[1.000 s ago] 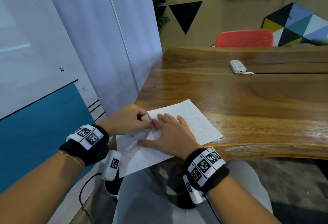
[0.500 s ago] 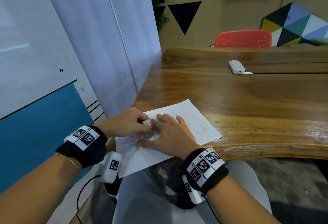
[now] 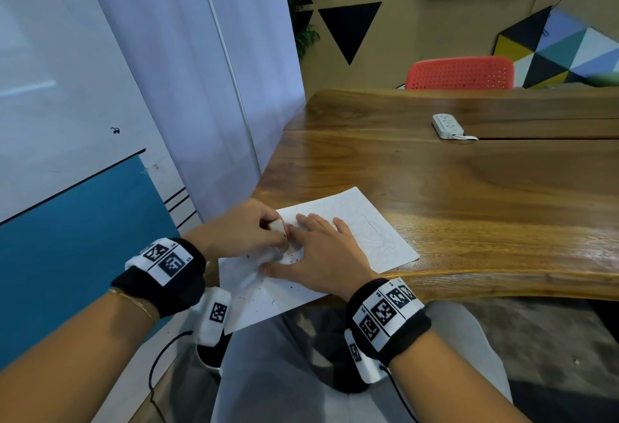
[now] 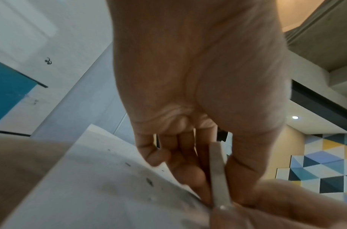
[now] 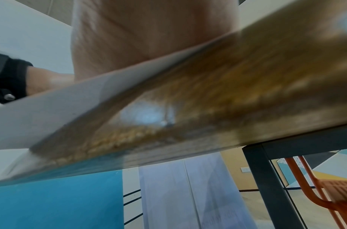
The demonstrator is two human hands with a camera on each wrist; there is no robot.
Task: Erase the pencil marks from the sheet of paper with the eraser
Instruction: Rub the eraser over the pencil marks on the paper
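A white sheet of paper point(image 3: 365, 221) lies at the near left corner of the wooden table point(image 3: 469, 195), its near end hanging over the edge. Faint pencil scribbles point(image 3: 378, 235) mark its right half, and dark eraser crumbs point(image 3: 268, 295) dot the near part. My left hand point(image 3: 244, 228) pinches a pale eraser point(image 3: 277, 224) between thumb and fingers and holds it down on the paper. The left wrist view shows the eraser point(image 4: 219, 175) as a thin slab on edge against the sheet point(image 4: 90, 186). My right hand point(image 3: 321, 252) lies flat on the paper with straight fingers, right beside the eraser.
A white power strip point(image 3: 447, 125) with its cord lies further back on the table. A red chair point(image 3: 460, 72) stands behind the far edge. A white and blue wall point(image 3: 83, 154) runs close along the left. My lap sits under the table's near edge.
The left hand with the eraser has shifted slightly over the same spot of the paper. The right hand stays flat in place.
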